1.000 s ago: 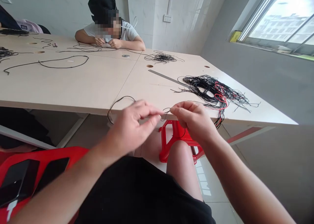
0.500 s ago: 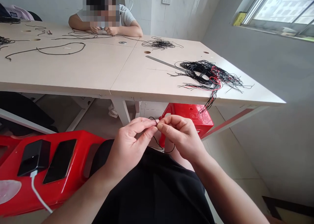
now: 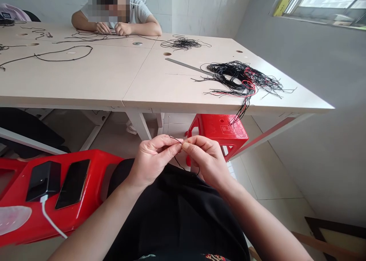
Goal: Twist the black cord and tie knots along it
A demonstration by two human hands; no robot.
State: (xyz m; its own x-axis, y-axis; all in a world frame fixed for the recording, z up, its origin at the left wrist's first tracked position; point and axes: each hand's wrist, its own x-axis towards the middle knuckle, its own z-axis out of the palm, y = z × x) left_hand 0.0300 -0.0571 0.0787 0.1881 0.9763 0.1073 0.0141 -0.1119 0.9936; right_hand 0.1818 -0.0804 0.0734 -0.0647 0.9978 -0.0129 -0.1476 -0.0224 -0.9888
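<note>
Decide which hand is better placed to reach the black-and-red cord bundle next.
Probably the right hand: the cord bundle lies on that side, farther from the left hand. Both pinch a black cord.

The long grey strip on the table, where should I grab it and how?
Probably pinch the long grey strip by its bare left end, coming from the left and above, with a finger on each long edge. It lies flat on the table, so there's little to get under, and its right end meets the cord pile, which might snag.
</note>
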